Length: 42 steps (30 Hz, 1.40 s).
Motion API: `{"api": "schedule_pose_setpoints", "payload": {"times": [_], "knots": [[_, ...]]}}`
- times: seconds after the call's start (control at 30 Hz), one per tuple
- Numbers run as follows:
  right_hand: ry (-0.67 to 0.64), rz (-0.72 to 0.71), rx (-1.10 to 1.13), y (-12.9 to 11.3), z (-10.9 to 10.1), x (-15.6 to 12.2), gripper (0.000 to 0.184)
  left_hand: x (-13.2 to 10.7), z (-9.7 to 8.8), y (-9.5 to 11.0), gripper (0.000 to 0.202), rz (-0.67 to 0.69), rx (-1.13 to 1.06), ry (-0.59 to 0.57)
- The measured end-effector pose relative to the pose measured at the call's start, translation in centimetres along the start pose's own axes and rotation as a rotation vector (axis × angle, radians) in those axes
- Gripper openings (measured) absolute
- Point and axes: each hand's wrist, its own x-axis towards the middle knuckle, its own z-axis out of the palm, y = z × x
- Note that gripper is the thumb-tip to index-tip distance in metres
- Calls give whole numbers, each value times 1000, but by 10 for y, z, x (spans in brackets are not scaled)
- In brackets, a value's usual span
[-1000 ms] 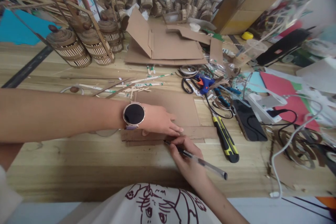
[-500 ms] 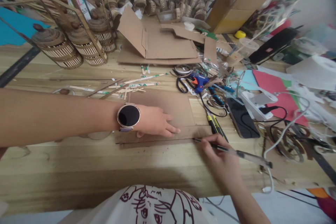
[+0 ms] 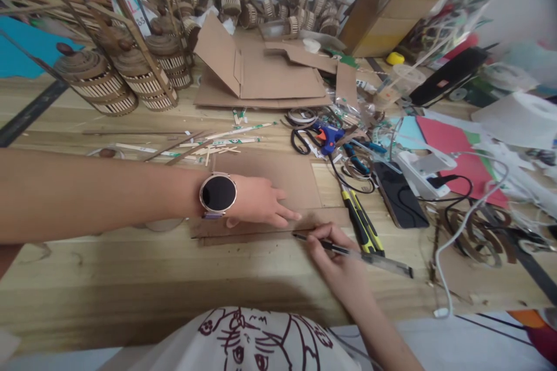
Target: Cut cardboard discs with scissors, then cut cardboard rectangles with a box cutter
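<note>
My left hand (image 3: 263,203), with a round watch (image 3: 218,193) on its wrist, lies flat with fingers spread. It presses a narrow cardboard strip (image 3: 322,218) over a larger cardboard sheet (image 3: 287,171). In my right hand (image 3: 337,255) a pen (image 3: 361,255) with a clear barrel is pinched between thumb and fingers. The pen's dark tip meets the strip's near edge, just right of and below my left fingertips. A thin brown edge shows beneath the strip, nearer to me.
Yellow-and-black utility knives (image 3: 362,223) lie right of the cardboard, beside a phone (image 3: 400,194). A blue glue gun (image 3: 329,138) and loose sticks (image 3: 235,132) lie behind. Lantern-like bamboo pieces (image 3: 98,81) stand at back left, folded cardboard (image 3: 278,78) at the back. A white cable (image 3: 461,232) crosses the right.
My right hand has moved left with the pen along the strip's near edge, uncovering more of the utility knives. My left hand has stayed almost in place.
</note>
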Motion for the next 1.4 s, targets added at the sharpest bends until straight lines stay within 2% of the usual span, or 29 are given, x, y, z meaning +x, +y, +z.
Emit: {"api": "schedule_pose_setpoints", "payload": {"times": [0.13, 0.27, 0.37, 0.5, 0.63, 0.7, 0.83, 0.9, 0.97, 1.07, 1.13, 1.23, 1.3, 1.4], "knots": [[-9, -16, 5, -1, 11, 1, 22, 0, -1, 1, 90, -2, 16, -29], [-6, -10, -9, 1, 6, 5, 24, 0, -4, 2, 93, 6, 29, -43], [47, 19, -48, 10, -10, 6, 26, -1, -5, 2, 92, 14, 38, -45], [180, 63, -146, 29, -43, 4, 22, -1, -3, 0, 98, 28, 58, -51], [294, 40, -217, 41, -69, 2, 18, 1, -1, -1, 104, 37, 75, -50], [211, -76, -285, 43, -75, 6, 16, 0, -1, -1, 106, 38, 82, -43], [-227, -427, -473, 50, -72, 28, 21, -13, 1, 5, 102, -1, 94, 27], [-360, -491, -514, 55, -69, 42, 23, -27, 4, 8, 88, -54, 98, 118], [-425, -503, -505, 57, -69, 54, 25, -45, 7, 12, 73, -121, 114, 200], [-479, -508, -453, 52, -72, 71, 19, -77, 10, 22, 77, -246, 67, 189], [-490, -503, -426, 47, -73, 84, 16, -98, 12, 32, 69, -361, 47, 291], [-458, -486, -430, 41, -70, 108, 14, -121, 22, 54, 50, -444, 29, 468], [-418, -472, -463, 38, -64, 125, 10, -127, 33, 73, 42, -502, 19, 506], [-311, -430, -551, 29, -48, 146, 23, -123, 48, 100, 37, -591, 33, 530]]}}
